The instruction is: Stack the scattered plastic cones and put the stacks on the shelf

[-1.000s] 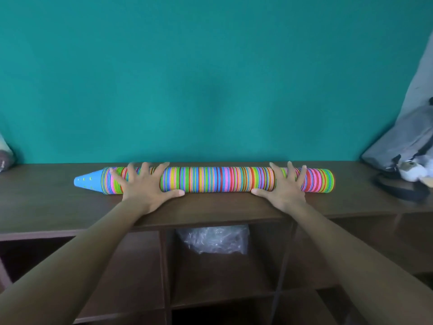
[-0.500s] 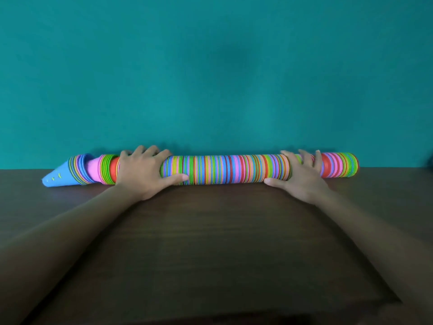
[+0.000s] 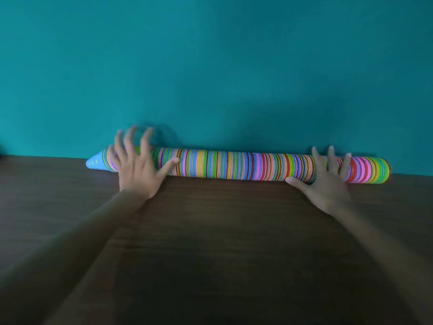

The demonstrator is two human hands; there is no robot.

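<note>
Left hand (image 3: pixel 136 170) lifted, grip spread, blurred | right hand (image 3: pixel 328 181) flat on one cone stack (image 3: pixel 234 166)

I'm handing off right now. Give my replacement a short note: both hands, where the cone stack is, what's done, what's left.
Left hand: open, fingers spread and motion-blurred, over the stack near its blue tip end; contact unclear.
Right hand: open, fingers straight across the stack near its other end.
Cone stack: one long multicoloured stack lying on its side on the wooden shelf top, against the teal wall, blue tip cone pointing left.
Done: this stack is on the shelf.
Left: take the hands away; no loose cones show in this view, so check elsewhere.
</note>
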